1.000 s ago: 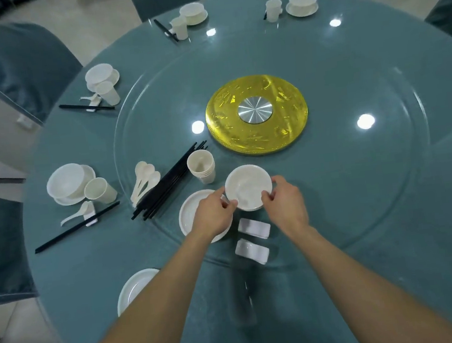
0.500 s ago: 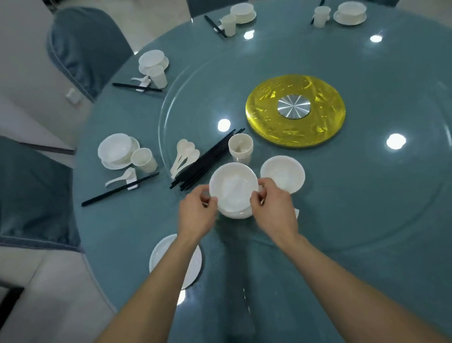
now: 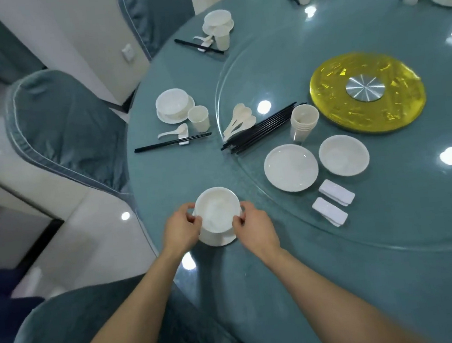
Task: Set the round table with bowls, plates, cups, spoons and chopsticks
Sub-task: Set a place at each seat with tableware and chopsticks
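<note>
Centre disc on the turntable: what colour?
Shiny yellow disc with a silver metal hub; head view.

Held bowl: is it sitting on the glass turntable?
No, the bowl is over a plate that lies well outside the glass turntable rim.

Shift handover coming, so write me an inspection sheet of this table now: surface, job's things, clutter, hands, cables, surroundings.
Surface: round table, teal cloth, glass turntable.
Job's things: bowl over plate at near edge; spare plate, spare bowl, stacked cups, chopsticks, spoons on turntable; place settings laid beyond.
Clutter: two chopstick rests; gold disc.
Hands: left hand and right hand grip the bowl's rim.
Cables: nothing seen.
Surroundings: covered chairs, wall socket.
</note>
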Demonstrator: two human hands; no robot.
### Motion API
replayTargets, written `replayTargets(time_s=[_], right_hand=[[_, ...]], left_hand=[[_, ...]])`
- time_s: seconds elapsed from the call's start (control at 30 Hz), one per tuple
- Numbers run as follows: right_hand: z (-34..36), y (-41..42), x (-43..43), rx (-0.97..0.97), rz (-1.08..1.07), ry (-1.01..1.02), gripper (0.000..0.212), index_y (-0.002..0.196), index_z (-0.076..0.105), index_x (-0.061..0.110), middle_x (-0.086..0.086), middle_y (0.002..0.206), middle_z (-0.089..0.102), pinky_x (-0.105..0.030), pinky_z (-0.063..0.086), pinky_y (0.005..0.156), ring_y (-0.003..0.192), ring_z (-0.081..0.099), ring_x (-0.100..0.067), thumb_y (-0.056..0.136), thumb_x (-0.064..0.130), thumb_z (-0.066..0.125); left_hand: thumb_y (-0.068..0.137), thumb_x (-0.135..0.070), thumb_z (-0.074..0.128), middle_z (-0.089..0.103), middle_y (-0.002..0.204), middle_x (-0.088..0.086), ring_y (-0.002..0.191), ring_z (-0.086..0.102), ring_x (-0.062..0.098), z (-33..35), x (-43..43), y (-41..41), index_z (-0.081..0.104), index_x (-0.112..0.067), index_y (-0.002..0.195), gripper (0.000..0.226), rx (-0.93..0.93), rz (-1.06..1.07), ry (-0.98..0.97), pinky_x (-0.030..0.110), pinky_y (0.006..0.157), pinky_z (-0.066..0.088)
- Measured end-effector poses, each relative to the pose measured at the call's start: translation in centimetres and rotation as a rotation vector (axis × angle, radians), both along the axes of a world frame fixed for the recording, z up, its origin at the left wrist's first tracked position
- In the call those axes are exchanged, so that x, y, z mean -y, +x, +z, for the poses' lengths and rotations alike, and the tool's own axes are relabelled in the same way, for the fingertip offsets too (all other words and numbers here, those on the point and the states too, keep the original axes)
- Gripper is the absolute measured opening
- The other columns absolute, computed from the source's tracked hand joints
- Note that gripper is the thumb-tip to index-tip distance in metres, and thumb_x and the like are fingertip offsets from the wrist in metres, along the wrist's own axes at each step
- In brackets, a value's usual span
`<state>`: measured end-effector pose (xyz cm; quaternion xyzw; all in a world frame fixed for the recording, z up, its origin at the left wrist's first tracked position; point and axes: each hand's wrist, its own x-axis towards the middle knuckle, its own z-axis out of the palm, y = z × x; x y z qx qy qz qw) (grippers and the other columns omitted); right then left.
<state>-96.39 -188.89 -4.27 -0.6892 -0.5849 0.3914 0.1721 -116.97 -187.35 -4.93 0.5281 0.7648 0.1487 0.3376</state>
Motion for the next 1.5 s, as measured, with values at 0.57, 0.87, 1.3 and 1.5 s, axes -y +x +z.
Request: replayTargets(time_s=[0.57, 0.87, 1.3, 1.5], right_hand=[[-0.5, 6.1, -0.1, 0.078, -0.151, 0.076, 0.036, 0.133, 0.065, 0.018, 0.003, 0.093, 0.08, -0.037, 0.054, 0.088, 0.102, 0.074, -0.026, 0.102, 0.036, 0.06], [0.9, 16.5, 2.1, 0.253, -0.304, 0.134, 0.04, 0.136, 0.065, 0.023, 0.003, 0.134, 0.056, -0.043, 0.057, 0.086, 0.1, 0.068, -0.028, 0.097, 0.031, 0.068], [0.8, 18.9, 2.4, 0.395, -0.206, 0.085, 0.038, 0.129, 0.069, 0.018, -0.001, 0.129, 0.059, -0.042, 0.055, 0.08, 0.101, 0.067, -0.032, 0.095, 0.035, 0.069], [0.3, 12.1, 4.7, 0.308, -0.057, 0.118, 0.027, 0.114, 0.069, 0.021, 0.003, 0.115, 0.057, -0.041, 0.055, 0.077, 0.095, 0.065, -0.027, 0.093, 0.038, 0.067]], left_hand=[[0.1, -0.039, 0.066, 0.071, 0.114, 0.001, 0.095, 0.07, 0.023, 1.3, -4.0, 0.5, 0.067, -0.02, 0.132, 0.037, -0.124, -0.014, 0.141, 0.046, 0.094, 0.058], [0.101, -0.029, 0.068, 0.071, 0.101, -0.006, 0.087, 0.07, 0.018, 2.9, -6.2, 7.8, 0.071, -0.02, 0.123, 0.025, -0.044, -0.255, 0.157, 0.032, 0.085, 0.052], [0.1, -0.027, 0.069, 0.071, 0.103, -0.007, 0.084, 0.068, 0.013, 3.3, -4.9, 8.8, 0.071, -0.022, 0.123, 0.024, -0.068, -0.325, 0.134, 0.028, 0.081, 0.046], [0.1, -0.029, 0.069, 0.073, 0.108, -0.007, 0.091, 0.069, 0.016, 3.7, -4.2, 6.5, 0.071, -0.022, 0.126, 0.027, -0.073, -0.296, 0.132, 0.03, 0.085, 0.049]])
